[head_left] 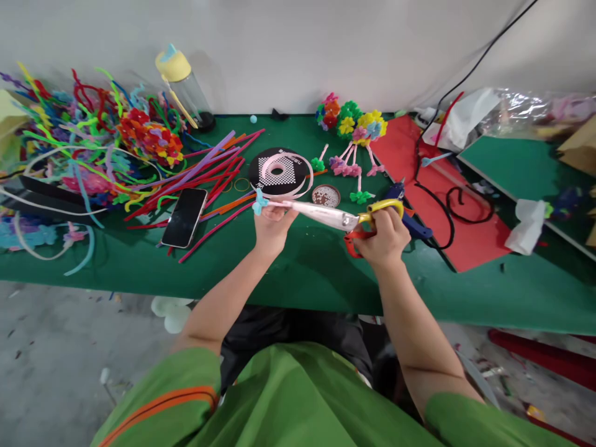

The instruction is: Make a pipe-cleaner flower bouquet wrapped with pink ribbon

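My left hand (pixel 271 221) is closed on a small light-blue pipe-cleaner flower (pixel 259 202) with a pink stem. My right hand (pixel 385 236) is closed round scissors (pixel 342 218) with yellow and red handles. The blades point left toward the flower, close to my left fingers. Both hands hover over the green table (pixel 307 273), in front of a black spool of pink ribbon (pixel 279 171). A small round tin (pixel 326 195) lies just behind the blades.
A phone (pixel 185 216) lies left of my hands among loose pipe cleaners (pixel 218 167). A big tangle of coloured ones (pixel 93 136) fills the far left. Finished flowers (pixel 351 124), a bottle (pixel 184 87), a blue glue gun (pixel 412 223) and a red mat (pixel 442 205) sit behind and right.
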A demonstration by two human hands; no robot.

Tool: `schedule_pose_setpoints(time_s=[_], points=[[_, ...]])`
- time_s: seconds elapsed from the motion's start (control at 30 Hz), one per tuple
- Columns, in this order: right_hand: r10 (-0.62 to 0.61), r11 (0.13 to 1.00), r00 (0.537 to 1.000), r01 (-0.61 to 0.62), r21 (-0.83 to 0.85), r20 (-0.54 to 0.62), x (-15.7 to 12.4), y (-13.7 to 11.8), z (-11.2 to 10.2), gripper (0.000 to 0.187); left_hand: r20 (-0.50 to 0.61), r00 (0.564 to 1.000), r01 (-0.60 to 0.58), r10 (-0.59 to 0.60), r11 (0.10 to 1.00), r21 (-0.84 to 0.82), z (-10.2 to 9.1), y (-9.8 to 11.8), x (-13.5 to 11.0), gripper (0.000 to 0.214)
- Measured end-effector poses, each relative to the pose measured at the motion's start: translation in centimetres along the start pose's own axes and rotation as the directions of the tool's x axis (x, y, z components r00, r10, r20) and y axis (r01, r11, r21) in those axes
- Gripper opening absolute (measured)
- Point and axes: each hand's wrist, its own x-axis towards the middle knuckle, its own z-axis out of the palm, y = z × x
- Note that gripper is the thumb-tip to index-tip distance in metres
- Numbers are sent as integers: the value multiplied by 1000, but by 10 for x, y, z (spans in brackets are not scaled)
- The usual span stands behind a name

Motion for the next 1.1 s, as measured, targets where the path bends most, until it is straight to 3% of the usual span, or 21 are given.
schedule_pose_setpoints(time_s=[0.27, 0.47, 0.7, 0.9, 1.1], points=[[-91, 968, 989, 116, -223, 119, -2, 3, 3, 14, 1, 1000, 29, -29, 999, -42, -2, 0, 5, 27], [-29, 947, 981, 87, -309, 190, -1, 4, 3, 15, -50, 998, 24, -26, 999, -48, -3, 0, 6, 25], [102, 961, 955, -22, -274, 280, 3, -1, 2, 16, -73, 997, 7, -10, 999, -33, -2, 4, 6, 26], [78, 968, 937, 10, -250, 342, 0, 1, 4, 14, -54, 995, -85, 88, 994, 70, -7, 1, 10, 23], [107, 983, 899, -32, -181, 424, 1, 0, 3, 14, -34, 961, -260, 275, 936, 238, -10, 2, 7, 17]])
